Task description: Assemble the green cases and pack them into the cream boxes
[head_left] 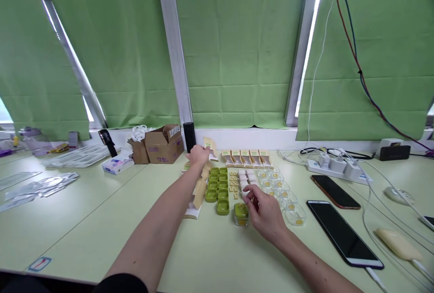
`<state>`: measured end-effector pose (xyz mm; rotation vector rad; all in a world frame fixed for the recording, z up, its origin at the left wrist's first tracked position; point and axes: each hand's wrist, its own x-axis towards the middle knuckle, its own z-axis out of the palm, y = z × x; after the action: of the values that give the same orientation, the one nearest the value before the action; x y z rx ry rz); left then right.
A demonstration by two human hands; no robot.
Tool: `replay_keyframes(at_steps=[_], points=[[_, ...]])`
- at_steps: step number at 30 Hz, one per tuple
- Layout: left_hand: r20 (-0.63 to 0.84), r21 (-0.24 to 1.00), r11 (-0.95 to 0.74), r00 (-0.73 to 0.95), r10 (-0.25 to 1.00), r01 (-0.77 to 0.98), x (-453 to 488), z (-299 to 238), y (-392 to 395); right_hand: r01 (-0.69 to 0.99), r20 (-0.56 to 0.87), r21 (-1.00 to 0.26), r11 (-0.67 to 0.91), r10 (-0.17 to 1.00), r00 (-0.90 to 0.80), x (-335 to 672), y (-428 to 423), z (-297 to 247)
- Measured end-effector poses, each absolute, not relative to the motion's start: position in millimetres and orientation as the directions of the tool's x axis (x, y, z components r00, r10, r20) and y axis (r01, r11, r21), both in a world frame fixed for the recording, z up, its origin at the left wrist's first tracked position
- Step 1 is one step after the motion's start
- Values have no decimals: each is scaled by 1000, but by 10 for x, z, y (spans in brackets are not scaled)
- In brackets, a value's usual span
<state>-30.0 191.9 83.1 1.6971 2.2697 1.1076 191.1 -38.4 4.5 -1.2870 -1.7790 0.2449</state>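
My left hand (199, 154) reaches far forward and is closed on a beige folded carton (210, 147) at the left end of a row of similar cartons (246, 158). My right hand (265, 210) rests nearer to me, fingers curled and pinching at small white blocks (246, 178). Just left of it stands a small clear box with a green lid (241, 214). Two columns of green lids (217, 186) lie in front, with small beige tiles (233, 181) beside them. Clear square boxes (285, 196) run diagonally to the right. Flat beige cartons (198, 196) lie under my left forearm.
Two phones (343, 231) (335, 191) lie at the right, with a power strip (335, 166), cables and a mouse (398, 195). At the back left are brown cardboard boxes (165, 144), a black cylinder (189, 136), a tissue pack (117, 165) and plastic packets (39, 186).
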Motion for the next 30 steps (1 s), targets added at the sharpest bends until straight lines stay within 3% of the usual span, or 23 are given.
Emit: replay_keyframes(at_steps=[6,16,30], points=[[281,469,206,-366,887,859,-147,676,2090,672,577,-571,472,813,-80,1909,-422,97],[315,294,194,-287,905,936,5,463,2235,672,571,-573,469,817,-83,1893,-427,109],[244,220,167,-220,945,961,28,458,2309,693,564,-560,454,822,-83,1918,-385,128]])
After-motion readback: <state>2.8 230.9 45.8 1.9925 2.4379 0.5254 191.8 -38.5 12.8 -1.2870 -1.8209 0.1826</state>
